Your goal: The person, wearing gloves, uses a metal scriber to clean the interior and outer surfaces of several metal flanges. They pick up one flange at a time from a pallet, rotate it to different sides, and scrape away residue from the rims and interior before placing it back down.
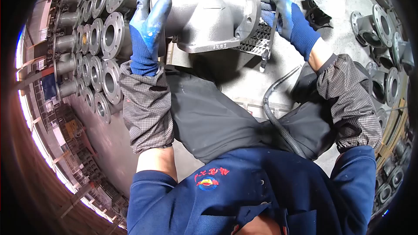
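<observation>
A grey flanged metal pipe casting (pixel 204 15), with a round flange at each end and a flat-faced branch toward me, lies over a metal grating (pixel 254 39). My left hand (pixel 150 28), in a blue glove, grips the flange at its left end, thumb toward the body and fingers along the outer side. Beside the right flange (pixel 249 11), my gloved right hand (pixel 287 19) is closed with its fingers curled. A dark piece shows at its fingertips, but I cannot make out what it is.
Stacked flanged castings (pixel 111 35) stand close on the left. More castings (pixel 381 26) lie along the right. A pale round-topped stool (pixel 324 0) is at the far right. A black ribbed hose (pixel 274 119) crosses over my legs.
</observation>
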`<state>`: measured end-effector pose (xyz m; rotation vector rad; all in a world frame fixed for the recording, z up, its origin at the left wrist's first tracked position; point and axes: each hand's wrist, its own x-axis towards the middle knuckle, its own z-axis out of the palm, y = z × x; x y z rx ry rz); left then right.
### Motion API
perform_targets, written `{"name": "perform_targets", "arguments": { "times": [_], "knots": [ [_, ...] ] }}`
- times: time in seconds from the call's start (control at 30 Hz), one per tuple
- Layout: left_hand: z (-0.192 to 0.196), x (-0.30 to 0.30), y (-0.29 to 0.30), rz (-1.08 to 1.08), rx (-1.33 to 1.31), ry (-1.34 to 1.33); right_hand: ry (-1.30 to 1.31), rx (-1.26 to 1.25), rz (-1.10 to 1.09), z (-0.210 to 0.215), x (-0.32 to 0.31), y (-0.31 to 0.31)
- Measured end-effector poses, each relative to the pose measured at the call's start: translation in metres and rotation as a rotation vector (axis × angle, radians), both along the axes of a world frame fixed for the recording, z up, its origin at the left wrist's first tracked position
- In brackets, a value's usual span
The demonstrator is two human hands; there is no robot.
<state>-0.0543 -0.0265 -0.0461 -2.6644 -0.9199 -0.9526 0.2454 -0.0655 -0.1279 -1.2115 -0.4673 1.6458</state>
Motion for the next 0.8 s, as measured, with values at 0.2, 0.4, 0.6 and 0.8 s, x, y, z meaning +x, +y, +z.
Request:
{"name": "perform_targets", "arguments": {
  "times": [0.2, 0.4, 0.6, 0.8],
  "knots": [
    [-0.008, -0.007, 0.011, 0.050, 0.097, 0.066, -0.230, 0.104, 0.206, -0.004, 0.013, -0.010],
    [0.002, -0.009, 0.010, 0.229, -0.002, 0.075, -0.158, 0.162, 0.006, 0.034, 0.003, 0.000],
    [0.009, 0.028, 0.003, 0.216, -0.808, -0.879, -0.212, 0.331, 0.029, 0.050, 0.000, 0.010],
    [0.023, 0.025, -0.002, -0.525, -1.314, -1.400, -0.660, 0.808, 0.301, 0.081, -0.041, -0.003]
  ]
}}
